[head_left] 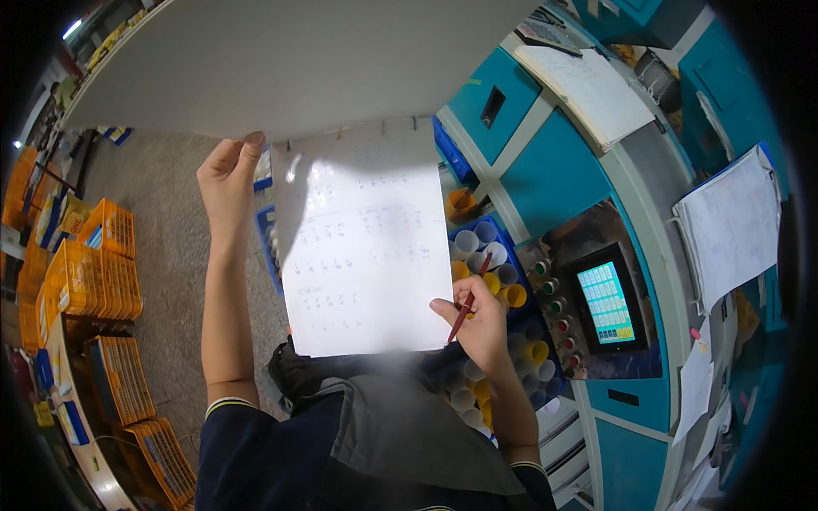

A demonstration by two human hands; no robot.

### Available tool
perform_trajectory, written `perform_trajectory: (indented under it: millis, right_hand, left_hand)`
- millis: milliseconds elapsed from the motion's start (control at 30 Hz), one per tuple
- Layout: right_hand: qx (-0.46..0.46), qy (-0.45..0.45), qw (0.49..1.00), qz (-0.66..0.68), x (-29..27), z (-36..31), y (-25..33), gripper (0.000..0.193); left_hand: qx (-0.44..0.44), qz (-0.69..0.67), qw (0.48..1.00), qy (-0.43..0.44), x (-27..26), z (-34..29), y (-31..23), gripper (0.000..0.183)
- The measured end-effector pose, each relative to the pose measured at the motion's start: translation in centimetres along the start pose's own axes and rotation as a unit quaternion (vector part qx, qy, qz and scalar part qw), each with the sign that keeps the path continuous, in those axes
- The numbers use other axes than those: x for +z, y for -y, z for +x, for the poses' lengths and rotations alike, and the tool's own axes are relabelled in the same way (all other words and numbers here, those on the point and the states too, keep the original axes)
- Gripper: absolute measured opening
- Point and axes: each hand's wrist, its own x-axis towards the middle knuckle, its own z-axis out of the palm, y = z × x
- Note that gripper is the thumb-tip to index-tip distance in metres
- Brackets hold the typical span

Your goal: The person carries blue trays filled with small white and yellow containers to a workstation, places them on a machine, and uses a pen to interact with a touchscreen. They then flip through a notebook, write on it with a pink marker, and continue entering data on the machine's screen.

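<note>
Pen [461, 318], slim and red, lay aslant in the right hand [486, 328], right by the white sheet [366, 289]'s lower right corner, long axis running up and away from that corner; thumb on the sheet's margin, fingers curled about the pen. Off the sheet's upper left corner, farther from the pen, the left hand [230, 170] pinched the raised grey cover [298, 68]'s edge.

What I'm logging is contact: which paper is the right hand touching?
The sheet below the raised cover: the right hand touches it; papers at the teal machine are untouched.
</note>
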Motion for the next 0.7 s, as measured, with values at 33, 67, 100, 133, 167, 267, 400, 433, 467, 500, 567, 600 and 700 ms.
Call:
perform_trajectory:
  millis: [33, 67, 100, 133, 167, 267, 400, 433, 467, 500, 567, 600, 700]
  right_hand:
    - [-0.044, -0.015, 0.998, -0.042, -0.2, -0.1, 0.7, 0.029]
    - [-0.084, -0.03, 0.993, -0.083, -0.4, -0.2, 1.4, 0.028]
    - [-0.1, -0.016, 0.993, -0.069, -0.8, -0.3, 2.3, 0.026]
    - [-0.111, -0.002, 0.992, -0.054, -1.5, -0.3, 3.3, 0.024]
    - [-0.117, 0.011, 0.992, -0.035, -2.2, -0.5, 4.3, 0.022]
    - [-0.06, 0.106, 0.979, 0.162, -4.5, -0.1, 7.2, 0.02]
    - [-0.333, 0.05, 0.931, 0.142, -4.1, 5.3, 9.6, 0.043]
    - [-0.425, -0.018, 0.9, 0.094, -3.6, 6.6, 10.4, 0.054]
    - [-0.404, 0.007, 0.898, 0.176, -4.2, 7.1, 11.1, 0.057]
    - [-0.31, 0.038, 0.923, 0.225, -4.8, 7.6, 12.0, 0.059]
    - [-0.141, 0.154, 0.833, 0.513, -4.2, 8.4, 13.1, 0.062]
    - [-0.152, 0.119, 0.867, 0.459, -4.0, 8.5, 13.0, 0.063]
    - [-0.222, 0.061, 0.933, 0.278, -3.0, 8.2, 11.3, 0.055]
  left_hand:
    - [0.001, 0.005, 1.0, 0.001, 0.1, 0.2, -0.1, 0.028]
    - [0.002, 0.01, 1.0, 0.001, 0.1, 0.3, -0.2, 0.028]
    - [0.0, 0.016, 1.0, -0.002, 0.1, 0.3, -0.3, 0.027]
    - [-0.002, 0.022, 1.0, -0.006, 0.0, 0.4, -0.5, 0.027]
    - [-0.006, 0.03, 1.0, -0.009, -0.1, 0.4, -0.7, 0.027]
    - [-0.007, 0.032, 0.999, -0.002, -0.5, 0.5, -1.4, 0.026]
    - [-0.05, 0.041, 0.996, 0.054, -1.8, 0.5, -2.1, 0.028]
    - [-0.067, 0.031, 0.995, 0.059, -2.0, 0.5, -2.0, 0.028]
    - [-0.054, 0.006, 0.996, 0.077, -2.2, 0.6, -1.9, 0.029]
    - [-0.011, -0.049, 0.997, 0.065, -2.3, 0.7, -1.6, 0.032]
    - [0.042, -0.179, 0.97, 0.16, -2.6, 1.2, -1.3, 0.044]
    - [0.068, -0.183, 0.964, 0.182, -2.8, 1.3, -1.1, 0.048]
    - [0.078, -0.111, 0.985, 0.103, -2.5, 1.1, -0.2, 0.037]
